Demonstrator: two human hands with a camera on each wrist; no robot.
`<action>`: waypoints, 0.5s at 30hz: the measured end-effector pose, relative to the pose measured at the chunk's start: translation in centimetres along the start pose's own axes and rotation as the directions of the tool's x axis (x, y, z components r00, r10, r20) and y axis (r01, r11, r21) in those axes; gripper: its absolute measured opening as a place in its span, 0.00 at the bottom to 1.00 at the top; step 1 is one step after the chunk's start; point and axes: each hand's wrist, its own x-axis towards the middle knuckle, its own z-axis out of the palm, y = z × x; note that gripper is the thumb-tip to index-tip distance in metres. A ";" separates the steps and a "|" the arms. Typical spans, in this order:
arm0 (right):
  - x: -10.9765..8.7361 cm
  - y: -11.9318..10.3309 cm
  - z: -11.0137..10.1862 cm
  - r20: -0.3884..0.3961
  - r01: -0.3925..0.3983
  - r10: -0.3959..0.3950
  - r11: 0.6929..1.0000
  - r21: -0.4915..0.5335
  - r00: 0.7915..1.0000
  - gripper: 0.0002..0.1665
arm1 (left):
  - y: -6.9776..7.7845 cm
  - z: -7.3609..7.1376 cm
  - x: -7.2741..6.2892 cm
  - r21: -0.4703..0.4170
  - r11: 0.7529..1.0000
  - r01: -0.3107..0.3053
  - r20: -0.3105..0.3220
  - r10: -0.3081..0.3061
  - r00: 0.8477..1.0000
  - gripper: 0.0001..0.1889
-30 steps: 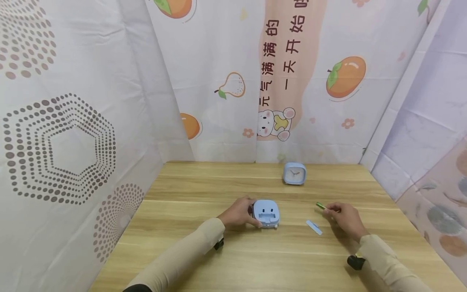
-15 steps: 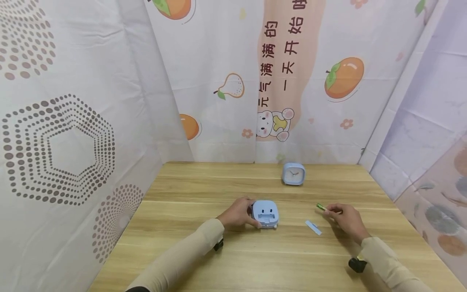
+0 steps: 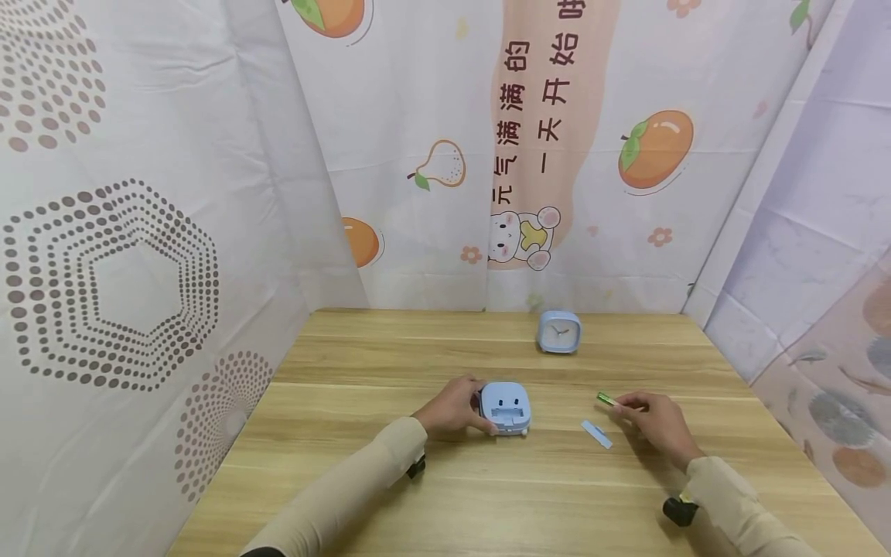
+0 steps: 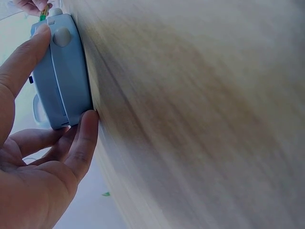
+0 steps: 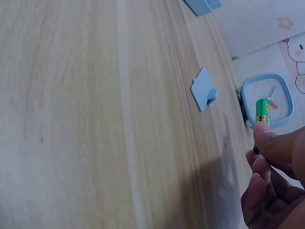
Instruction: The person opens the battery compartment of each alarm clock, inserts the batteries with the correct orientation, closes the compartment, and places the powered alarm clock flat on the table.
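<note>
A light blue alarm clock lies face down on the table, its battery compartment uncovered and facing up. My left hand grips it by the left side. In the left wrist view the thumb and fingers span the clock's blue side, close to the wood. Off to the right, my right hand pinches a green battery between thumb and fingertips, above the table. The flat blue battery cover lies on the wood between the two hands, nearer the right one.
A second light blue clock stands upright toward the back of the wooden table, its dial facing me. Behind the table hangs a patterned curtain, with more cloth on both sides.
My right hand has shifted slightly left with the battery, toward the clock. The left hand and its clock stay in place.
</note>
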 end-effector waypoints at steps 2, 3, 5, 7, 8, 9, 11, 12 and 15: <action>0.0 -0.2 0.1 0.002 0.004 -0.004 1.000 0.001 1.000 0.23 | 0.1 0.0 0.0 -0.003 1.000 0.001 0.001 -0.001 1.000 0.43; 0.0 -0.3 0.2 0.002 0.011 -0.011 1.000 0.001 1.000 0.23 | 0.1 -0.1 0.0 -0.006 1.000 0.003 0.001 -0.003 1.000 0.43; 0.0 -0.5 0.4 0.004 0.030 -0.030 1.000 0.002 1.000 0.23 | 0.1 -0.1 -0.1 -0.008 1.000 0.005 0.001 -0.005 1.000 0.43; -0.1 -0.8 0.6 0.005 0.041 -0.041 0.999 0.005 0.999 0.21 | 0.1 -0.1 -0.1 -0.010 1.000 0.007 0.001 -0.007 1.000 0.44; -0.2 -1.0 0.7 0.008 0.042 -0.042 0.999 0.009 0.999 0.20 | 0.1 -0.1 -0.1 -0.010 1.000 0.008 0.000 -0.008 1.000 0.44; -0.3 -1.2 0.7 0.011 0.044 -0.044 0.999 0.014 0.999 0.19 | 0.1 0.0 -0.1 -0.008 1.000 0.008 0.000 -0.008 1.000 0.44; -0.3 -1.5 0.9 0.014 0.041 -0.042 0.999 0.022 0.999 0.19 | 0.0 0.0 -0.1 -0.008 1.000 0.006 0.000 -0.006 1.000 0.43; -0.4 -1.6 1.0 0.015 0.039 -0.039 0.999 0.025 0.999 0.19 | 0.0 0.0 -0.1 -0.007 1.000 0.006 0.000 -0.006 1.000 0.43; -0.4 -1.9 1.2 0.015 0.040 -0.041 0.998 0.044 0.999 0.18 | 0.0 0.0 -0.1 -0.009 1.000 0.008 0.001 -0.008 1.000 0.43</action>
